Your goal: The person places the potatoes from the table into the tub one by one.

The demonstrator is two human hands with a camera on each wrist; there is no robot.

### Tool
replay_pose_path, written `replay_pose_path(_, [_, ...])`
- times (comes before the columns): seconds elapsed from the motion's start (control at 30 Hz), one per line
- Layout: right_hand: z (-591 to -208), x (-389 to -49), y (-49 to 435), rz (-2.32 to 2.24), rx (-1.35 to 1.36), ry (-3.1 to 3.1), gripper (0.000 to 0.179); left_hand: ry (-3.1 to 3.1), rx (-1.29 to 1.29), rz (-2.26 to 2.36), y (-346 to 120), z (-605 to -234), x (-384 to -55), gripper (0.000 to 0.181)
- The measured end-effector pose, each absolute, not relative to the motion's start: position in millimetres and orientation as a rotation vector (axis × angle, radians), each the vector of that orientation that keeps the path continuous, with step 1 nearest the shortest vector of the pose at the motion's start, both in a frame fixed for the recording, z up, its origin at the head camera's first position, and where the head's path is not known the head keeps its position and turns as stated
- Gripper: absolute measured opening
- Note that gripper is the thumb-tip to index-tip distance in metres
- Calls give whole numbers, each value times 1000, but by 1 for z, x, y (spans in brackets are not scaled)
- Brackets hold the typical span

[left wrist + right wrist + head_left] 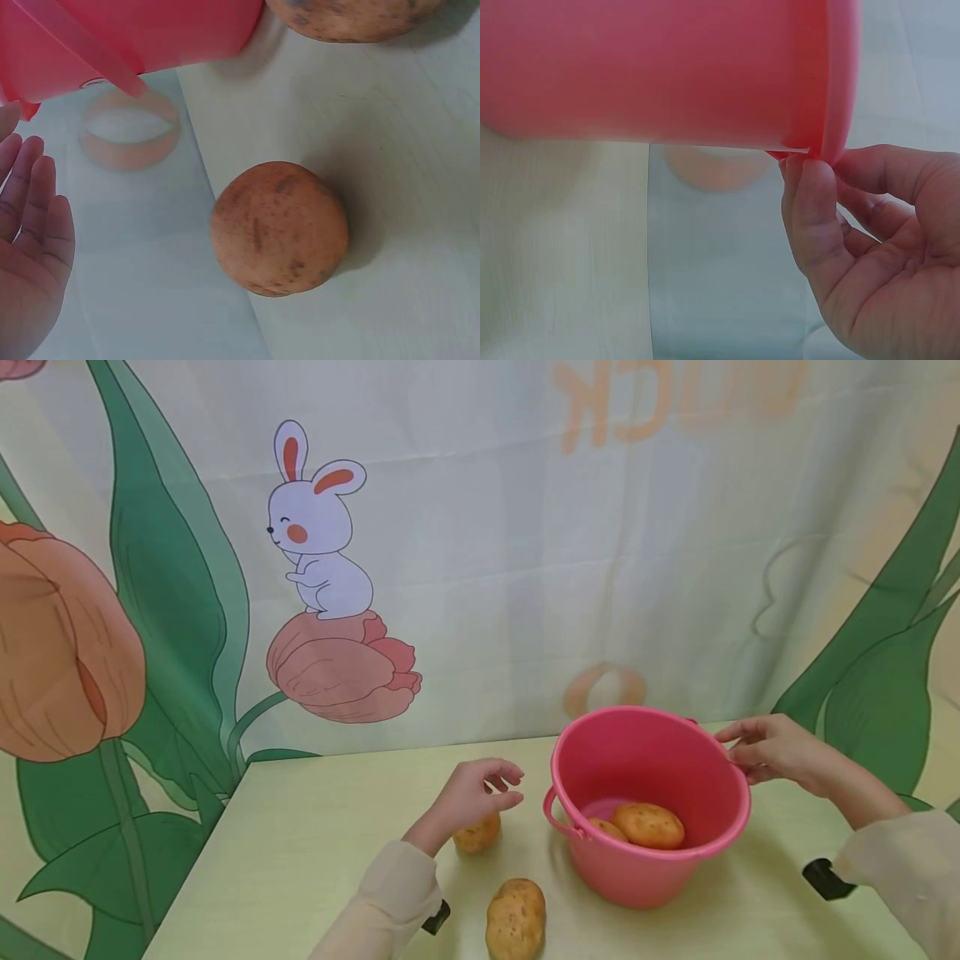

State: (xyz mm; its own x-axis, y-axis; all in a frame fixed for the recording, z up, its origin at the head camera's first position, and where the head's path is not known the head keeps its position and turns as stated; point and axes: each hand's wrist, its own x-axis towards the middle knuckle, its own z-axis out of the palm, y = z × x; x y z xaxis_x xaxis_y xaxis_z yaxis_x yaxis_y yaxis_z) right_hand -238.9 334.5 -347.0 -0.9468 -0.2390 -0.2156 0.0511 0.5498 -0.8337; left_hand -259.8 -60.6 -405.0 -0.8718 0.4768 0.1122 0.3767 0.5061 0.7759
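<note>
A pink bucket (630, 878) stands on the table with its mouth leaning towards me; two potatoes (648, 825) show inside it. My right hand (780, 752) pinches the bucket's rim on the right side, thumb and fingers meeting at the edge in the right wrist view. Left of the bucket, my left hand (476, 793) is held in the air with loosely bent fingers and nothing in them. Partly hidden below that hand, a potato (478, 835) rests on the table; the left wrist view shows it whole. A second loose potato (516, 918) lies closer to me.
The pale table (322, 852) ends at the back against a hanging cloth (465, 568) printed with a rabbit and tulips. A pink handle (558, 814) hangs along the bucket's left side. Dark bands (827, 878) are at both sleeves.
</note>
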Motion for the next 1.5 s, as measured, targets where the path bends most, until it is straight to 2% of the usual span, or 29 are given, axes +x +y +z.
replay_pose_path(0.9, [-345, -241, 335, -1357, -150, 2478, 45, 2636, 615, 1343, -78, -441, -259, 19])
replay_pose_path(1.5, [-344, -242, 335, -1357, -150, 2470, 46, 2810, 727, 1290, -89, -463, -257, 25])
